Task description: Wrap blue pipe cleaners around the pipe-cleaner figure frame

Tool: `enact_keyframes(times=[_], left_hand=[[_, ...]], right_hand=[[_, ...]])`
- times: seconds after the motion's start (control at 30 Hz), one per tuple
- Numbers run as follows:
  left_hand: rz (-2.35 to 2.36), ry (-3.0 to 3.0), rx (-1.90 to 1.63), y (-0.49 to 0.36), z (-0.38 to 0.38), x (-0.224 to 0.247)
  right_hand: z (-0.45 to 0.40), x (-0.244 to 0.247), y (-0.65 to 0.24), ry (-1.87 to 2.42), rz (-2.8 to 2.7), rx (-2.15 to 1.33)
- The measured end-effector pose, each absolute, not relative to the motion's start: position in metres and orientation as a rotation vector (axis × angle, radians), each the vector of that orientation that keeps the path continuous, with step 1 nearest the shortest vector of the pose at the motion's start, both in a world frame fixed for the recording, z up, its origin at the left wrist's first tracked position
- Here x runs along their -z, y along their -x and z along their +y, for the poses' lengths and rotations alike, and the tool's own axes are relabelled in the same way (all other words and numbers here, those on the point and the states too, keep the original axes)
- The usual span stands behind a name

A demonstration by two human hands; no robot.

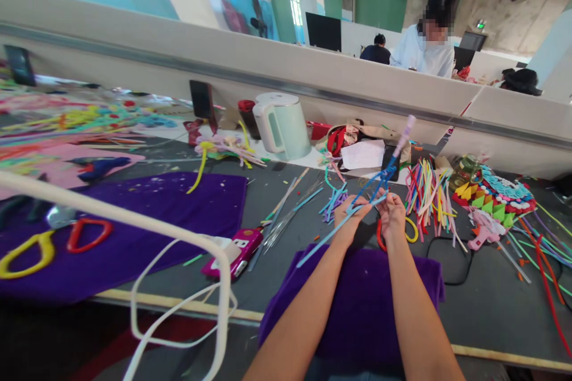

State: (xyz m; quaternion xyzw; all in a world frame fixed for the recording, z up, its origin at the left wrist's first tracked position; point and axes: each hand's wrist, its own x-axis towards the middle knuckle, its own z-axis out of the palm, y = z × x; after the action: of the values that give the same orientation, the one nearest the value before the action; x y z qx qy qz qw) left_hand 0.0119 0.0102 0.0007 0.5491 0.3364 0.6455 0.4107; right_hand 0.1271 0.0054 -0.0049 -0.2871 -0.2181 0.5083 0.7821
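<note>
Above a purple cloth (361, 303), my left hand (351, 220) is closed on a light-blue pipe cleaner (319, 245) whose long end slants down to the left. My right hand (393, 214) has its fingers pinched at the other end of that pipe cleaner. From between the hands rises a dark-blue twisted pipe-cleaner stem (388, 172) with a pale lilac tip (406, 131). Which fingers bear the stem is hard to make out. Partly hidden behind my right hand lie scissors with a red and a yellow handle loop (412, 230).
A bundle of coloured pipe cleaners (426, 196) and a pink glue gun (485, 227) lie to the right. Further back stands a pale green kettle (283, 125). At left are a magenta box (235, 253), larger scissors (89, 235) and a white bent tube (192, 229).
</note>
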Motion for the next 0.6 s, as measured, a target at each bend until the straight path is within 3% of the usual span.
enact_keyframes(times=[0.23, 0.6], left_hand=[[0.824, -2.089, -1.747, -0.017, -0.011, -0.007], [0.843, -2.238, -1.822, -0.015, -0.014, -0.008]], right_hand=[[0.007, 0.006, -0.139, 0.539, -0.518, -1.131], [0.005, 0.006, -0.145, 0.535, -0.494, -1.143]])
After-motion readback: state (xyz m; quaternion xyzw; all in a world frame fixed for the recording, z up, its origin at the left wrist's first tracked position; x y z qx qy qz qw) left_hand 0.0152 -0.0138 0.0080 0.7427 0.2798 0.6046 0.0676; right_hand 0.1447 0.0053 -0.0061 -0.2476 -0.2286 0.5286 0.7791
